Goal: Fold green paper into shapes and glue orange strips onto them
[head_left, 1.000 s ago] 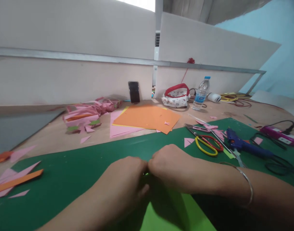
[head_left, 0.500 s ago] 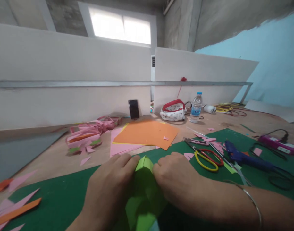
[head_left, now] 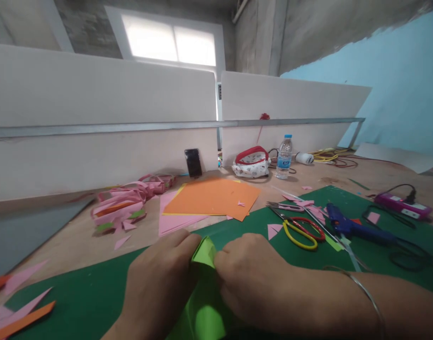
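Note:
A folded piece of light green paper (head_left: 205, 302) is held up between my hands at the lower middle of the view. My left hand (head_left: 163, 278) is closed on its left edge, fingers curled and thumb side toward the fold. Gripping its right edge, my right hand (head_left: 255, 274) has its fingers curled in too, and a thin bangle circles that wrist. The top of the paper shows a folded, tilted flap between the two fists. My fingertips are hidden behind the hands. Beneath lies a dark green cutting mat (head_left: 92, 288).
Orange sheets (head_left: 209, 198) lie beyond my hands, beside a heap of pink paper strips (head_left: 131, 198). On the right are scissors (head_left: 301, 233), a blue glue gun (head_left: 354, 226) and a purple power strip (head_left: 402, 206). A phone (head_left: 193, 163), a pouch (head_left: 251, 163) and a water bottle (head_left: 284, 158) stand behind.
The green paper's top has tilted and its flap has turned, while both fists stay on it. The whole view has shifted slightly, with things on the table appearing further left.

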{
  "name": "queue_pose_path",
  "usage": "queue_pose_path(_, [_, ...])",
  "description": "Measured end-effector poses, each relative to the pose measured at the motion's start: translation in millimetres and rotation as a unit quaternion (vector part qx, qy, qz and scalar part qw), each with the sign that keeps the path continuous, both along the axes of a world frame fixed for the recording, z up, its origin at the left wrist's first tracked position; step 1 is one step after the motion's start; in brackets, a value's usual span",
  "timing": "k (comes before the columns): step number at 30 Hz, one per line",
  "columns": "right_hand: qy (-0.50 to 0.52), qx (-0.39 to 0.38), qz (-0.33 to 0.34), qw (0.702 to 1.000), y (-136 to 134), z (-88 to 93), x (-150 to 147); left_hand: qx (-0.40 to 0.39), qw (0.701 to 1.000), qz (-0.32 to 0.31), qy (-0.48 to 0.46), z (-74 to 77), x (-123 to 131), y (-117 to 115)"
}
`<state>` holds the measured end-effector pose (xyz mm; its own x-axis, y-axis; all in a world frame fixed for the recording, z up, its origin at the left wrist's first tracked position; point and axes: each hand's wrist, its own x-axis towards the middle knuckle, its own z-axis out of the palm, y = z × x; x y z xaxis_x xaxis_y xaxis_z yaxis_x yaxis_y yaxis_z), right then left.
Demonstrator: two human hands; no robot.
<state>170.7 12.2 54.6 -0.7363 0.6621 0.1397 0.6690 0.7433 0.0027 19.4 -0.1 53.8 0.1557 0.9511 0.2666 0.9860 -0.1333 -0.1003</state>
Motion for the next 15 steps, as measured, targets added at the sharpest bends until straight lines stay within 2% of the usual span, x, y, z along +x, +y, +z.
queue_pose_path(3, [0.004, -0.001, -0.004, 1.000, 1.1, 2.8, 1.6, 0.016, 0.997, -0.022, -0.066, -3.5, -2.9, 1.8])
queue_pose_path(6, [0.004, -0.013, -0.008, 1.000, 0.7, 5.8, 2.3, 0.042, 0.995, -0.039, -0.086, -6.0, -4.3, 1.5])
queue_pose_path(10, [-0.011, -0.038, -0.009, 0.999, -1.8, 10.0, 1.7, 0.002, 0.996, -0.041, -0.084, -4.0, -2.7, -0.5])
queue_pose_path(15, [-0.014, -0.040, 0.011, 0.999, -2.5, 11.1, 1.7, -0.043, 0.995, 0.003, -0.087, 2.4, 2.3, -1.0])
